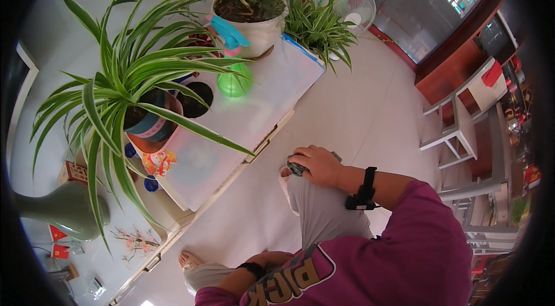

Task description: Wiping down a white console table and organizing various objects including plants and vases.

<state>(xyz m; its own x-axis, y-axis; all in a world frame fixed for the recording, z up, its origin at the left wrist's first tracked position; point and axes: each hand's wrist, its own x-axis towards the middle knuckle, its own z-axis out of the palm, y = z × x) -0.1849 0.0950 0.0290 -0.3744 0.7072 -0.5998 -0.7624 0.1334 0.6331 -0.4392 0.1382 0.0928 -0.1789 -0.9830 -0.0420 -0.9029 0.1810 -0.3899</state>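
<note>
My right hand (318, 165) is closed around a crumpled dark grey-green cloth (297, 168) above my right knee. Part of the cloth shows on either side of the fingers. My left hand (277, 257) lies low against my body, its fingers hidden, so what it holds cannot be seen. In front of me is a long white cabinet (225, 132). A green spray bottle (234, 80) with a blue trigger head stands upright on it. Left of the bottle are a dark round pot (195, 100) and a spider plant (125, 85) in a blue and reddish pot (156, 126).
A fern-like plant in a white pot (260, 30), a leafy plant (318, 24) and a fan (353, 9) stand farther back. A green vase (78, 210) and small red flags (60, 250) are at left. White chairs (459, 128) stand at right. Long leaves overhang the cabinet edge.
</note>
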